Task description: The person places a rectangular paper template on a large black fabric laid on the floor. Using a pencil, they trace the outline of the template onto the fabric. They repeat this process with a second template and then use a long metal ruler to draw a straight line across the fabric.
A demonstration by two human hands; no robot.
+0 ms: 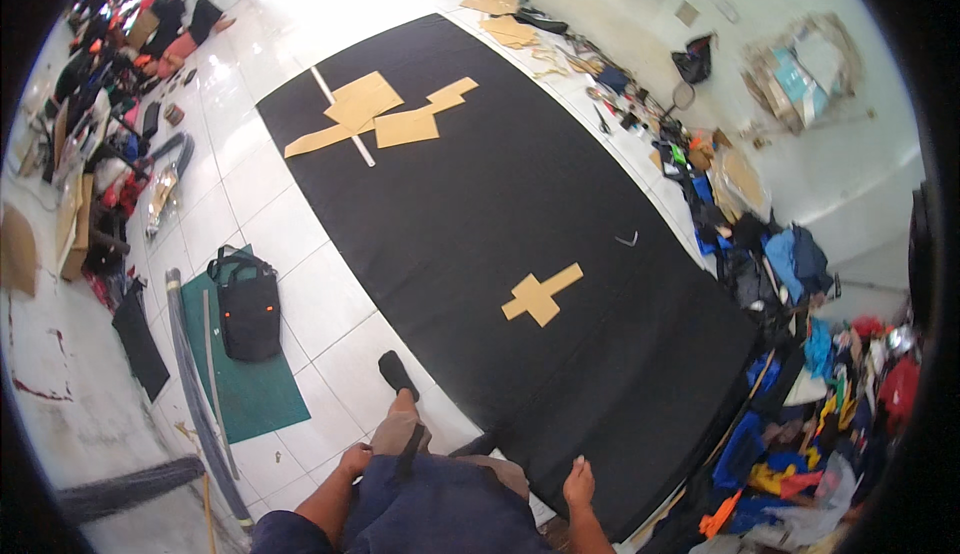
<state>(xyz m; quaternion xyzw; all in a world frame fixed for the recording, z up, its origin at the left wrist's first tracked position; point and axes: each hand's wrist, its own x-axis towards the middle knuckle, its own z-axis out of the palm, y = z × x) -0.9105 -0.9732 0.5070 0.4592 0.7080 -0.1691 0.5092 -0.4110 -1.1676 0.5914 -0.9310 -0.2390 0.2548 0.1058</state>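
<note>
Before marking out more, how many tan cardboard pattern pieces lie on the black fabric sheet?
4 on the black fabric sheet: a cross-shaped piece near its middle, and three overlapping at the far end: a square one, a long strip, a stepped piece. More could hide beneath them.

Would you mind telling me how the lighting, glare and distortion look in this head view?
Head view: even, bright light with soft glare on the white floor tiles; strong fisheye bend, so the black cloth curves along its edges and the corners go dark; the tan cross piece is sharp, while the left hand and right hand at the lower edge look slightly soft.
</note>
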